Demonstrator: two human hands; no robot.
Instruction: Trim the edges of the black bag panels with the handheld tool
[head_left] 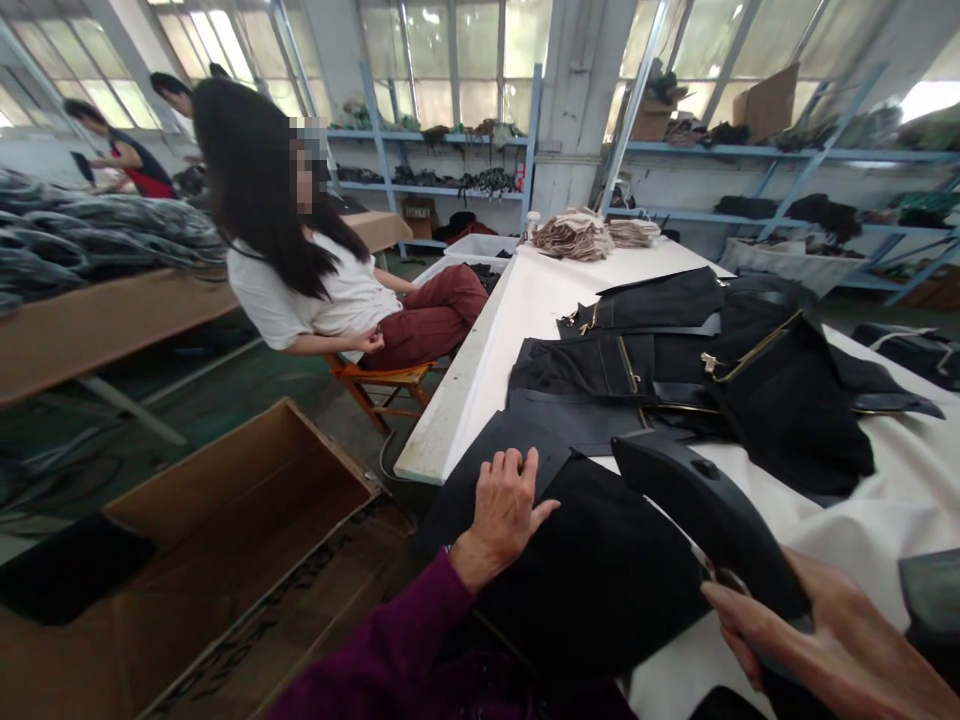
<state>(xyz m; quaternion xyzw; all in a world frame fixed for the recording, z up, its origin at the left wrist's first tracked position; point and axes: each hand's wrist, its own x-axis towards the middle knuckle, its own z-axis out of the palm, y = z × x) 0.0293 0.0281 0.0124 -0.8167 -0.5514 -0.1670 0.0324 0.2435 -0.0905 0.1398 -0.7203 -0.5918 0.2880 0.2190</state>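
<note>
Your left hand (504, 510) lies palm down with its fingers spread on the black fabric panel (600, 570), which sits at the near end of the white-covered table (547, 285) and reaches over its edge towards you. Your right hand (832, 610) grips a curved black piece (701, 500), thumb on the near side; it slants up and leftward, its far end above the panel. A small metal fitting (720, 575) shows by your right thumb — too blurred to name.

Beyond your hands lie black pieces with gold zippers (795, 400), overlapping one another, and farther off a stack of beige pieces (572, 235). To your left, an open cardboard box (247, 500) stands below table height — a co-worker (315, 270) sits beyond it on a wooden chair (390, 375).
</note>
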